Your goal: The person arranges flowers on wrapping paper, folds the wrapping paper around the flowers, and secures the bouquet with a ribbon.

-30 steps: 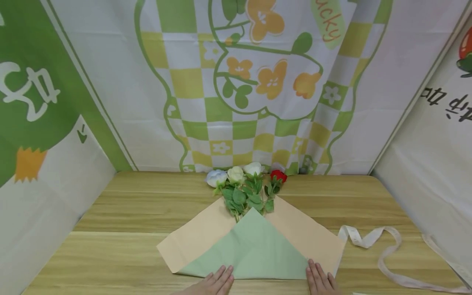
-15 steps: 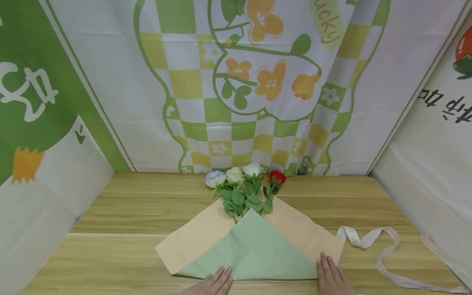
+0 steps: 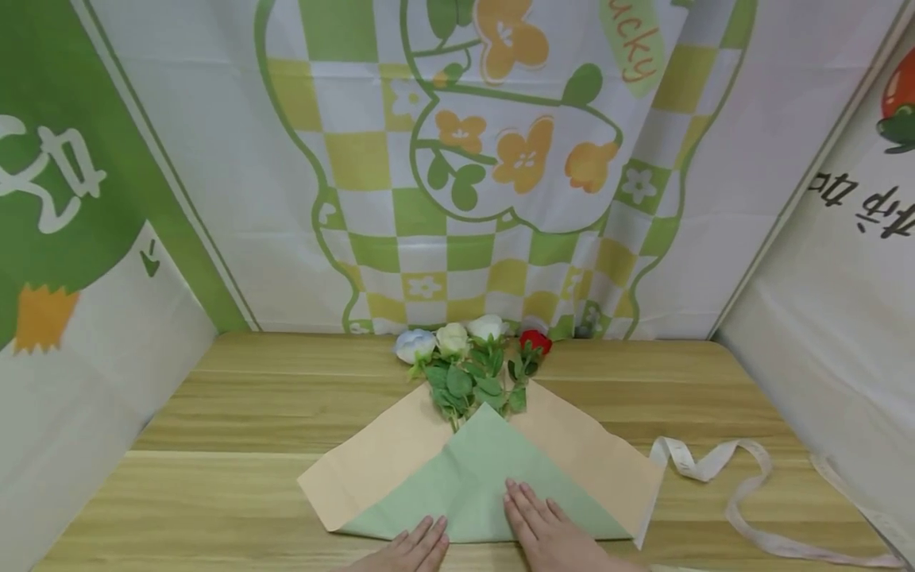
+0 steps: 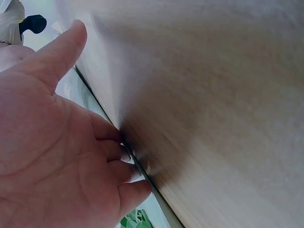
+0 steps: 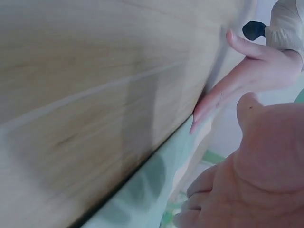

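Note:
In the head view a sheet of wrapping paper, peach on one face (image 3: 389,457) and green on the folded-up flap (image 3: 493,477), lies around the stems of several artificial flowers (image 3: 457,381). Blue-white, cream, white and red blooms stick out at the top. My left hand (image 3: 411,548) rests its straight fingers on the lower folded edge, left of the middle. My right hand (image 3: 546,532) lies over the green flap, right of the middle, fingers extended and holding nothing; whether it touches the paper I cannot tell. The lower stems are hidden under the flap.
A pale ribbon (image 3: 747,492) trails in curves over the wooden table (image 3: 214,477) on the right, one end near the paper's right corner. Printed curtains (image 3: 386,159) hang behind the table and at both sides.
My right hand has first slid right along the folded edge to the corner, then moved back left over the green flap. The left hand has stayed at its place on the edge.

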`<state>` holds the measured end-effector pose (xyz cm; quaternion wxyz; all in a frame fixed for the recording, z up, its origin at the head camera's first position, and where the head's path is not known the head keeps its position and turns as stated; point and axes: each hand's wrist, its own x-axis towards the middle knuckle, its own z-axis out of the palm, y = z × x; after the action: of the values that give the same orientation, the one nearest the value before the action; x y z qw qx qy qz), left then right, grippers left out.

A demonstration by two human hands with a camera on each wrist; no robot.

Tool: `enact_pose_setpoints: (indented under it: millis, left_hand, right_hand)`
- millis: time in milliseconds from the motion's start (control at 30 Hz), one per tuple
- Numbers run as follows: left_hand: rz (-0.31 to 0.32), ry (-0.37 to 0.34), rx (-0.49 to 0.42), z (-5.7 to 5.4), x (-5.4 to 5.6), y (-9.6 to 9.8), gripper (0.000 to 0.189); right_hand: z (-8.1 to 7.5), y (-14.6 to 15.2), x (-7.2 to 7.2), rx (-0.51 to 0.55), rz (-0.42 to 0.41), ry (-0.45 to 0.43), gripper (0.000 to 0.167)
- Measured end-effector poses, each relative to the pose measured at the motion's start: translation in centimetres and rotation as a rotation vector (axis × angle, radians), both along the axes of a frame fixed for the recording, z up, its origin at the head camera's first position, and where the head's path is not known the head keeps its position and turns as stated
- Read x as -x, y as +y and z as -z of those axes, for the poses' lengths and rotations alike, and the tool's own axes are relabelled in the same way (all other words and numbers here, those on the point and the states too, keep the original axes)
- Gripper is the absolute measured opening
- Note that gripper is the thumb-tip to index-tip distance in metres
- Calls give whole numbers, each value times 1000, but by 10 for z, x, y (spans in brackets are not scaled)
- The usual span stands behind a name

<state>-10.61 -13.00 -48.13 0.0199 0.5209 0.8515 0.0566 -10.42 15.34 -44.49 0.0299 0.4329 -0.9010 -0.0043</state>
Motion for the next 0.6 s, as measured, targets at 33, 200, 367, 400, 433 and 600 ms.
enact_pose_setpoints:
  millis: [33,200,367,400,433,600]
  left_hand:
    - [-10,4,7,-1,0,0,58]
    - [-45,-14,49,-5,-3,1,61]
    - [-67,-31,70,-14,-4,6,61]
    - [-68,-7,68,-16,-4,7,60]
    - [-68,24,68,-18,-4,9,60]
    - [-108,10,118,-21,-4,13,61]
  right_hand:
    - [0,-6,2,0,-11,-54,86]
    - [3,-26,9,-3,-71,-235,79]
    - [8,-32,11,18,-66,-377,73]
    - [9,-32,12,19,-63,-384,72]
    - [9,-32,12,21,-59,-391,72]
    - [10,-31,12,31,-56,-401,72]
